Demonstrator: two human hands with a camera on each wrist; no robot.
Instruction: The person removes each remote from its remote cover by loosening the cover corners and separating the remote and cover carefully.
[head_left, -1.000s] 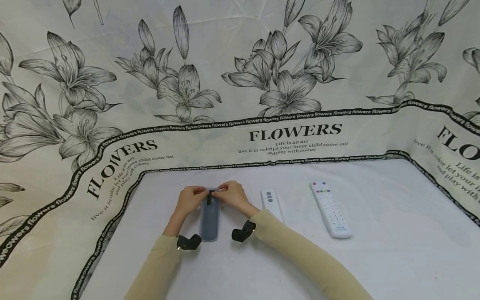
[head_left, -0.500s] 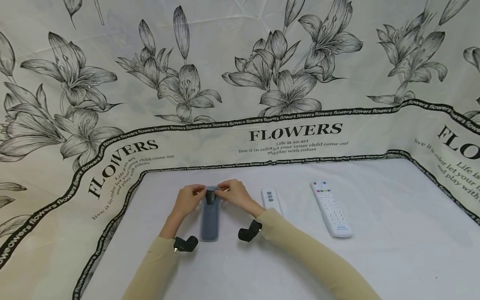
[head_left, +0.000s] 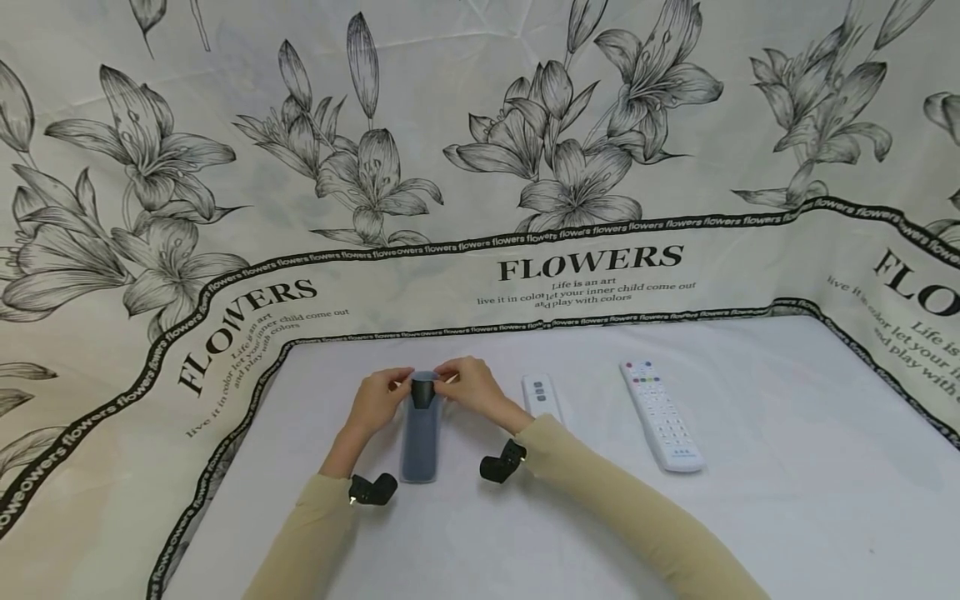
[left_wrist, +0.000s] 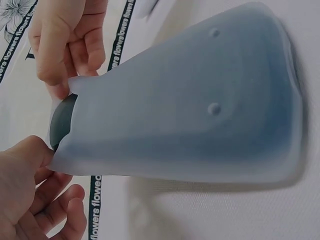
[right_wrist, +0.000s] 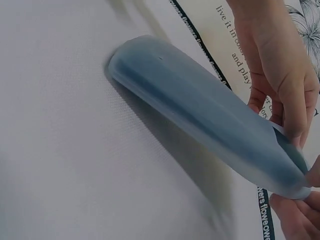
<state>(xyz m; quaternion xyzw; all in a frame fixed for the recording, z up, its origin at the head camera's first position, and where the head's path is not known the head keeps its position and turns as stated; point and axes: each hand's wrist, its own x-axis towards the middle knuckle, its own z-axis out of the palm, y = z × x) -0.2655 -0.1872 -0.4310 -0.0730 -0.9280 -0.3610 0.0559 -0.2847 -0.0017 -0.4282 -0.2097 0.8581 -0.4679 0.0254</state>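
A translucent blue-grey remote control cover (head_left: 419, 446) slants up off the white table with its far end raised. A dark patch (head_left: 422, 394) shows in the cut-out at that end, and the left wrist view shows this dark piece (left_wrist: 63, 120) between both hands. My left hand (head_left: 377, 400) pinches the left edge of the cover's far end between thumb and finger. Opposite it, my right hand (head_left: 476, 393) pinches the right edge. Two small bumps mark the cover's underside (left_wrist: 175, 100) in the left wrist view.
A small white remote control (head_left: 541, 395) lies right of the hands, partly hidden by the right sleeve (head_left: 600, 492). Farther right lies a longer white remote control (head_left: 663, 417) with many buttons. Flower-printed cloth (head_left: 420, 292) hangs behind the white table (head_left: 787, 467).
The cover's far end has tipped up and its opening has widened, so more of the dark patch shows. Both hands have shifted slightly upward with it; the white remotes have stayed put.
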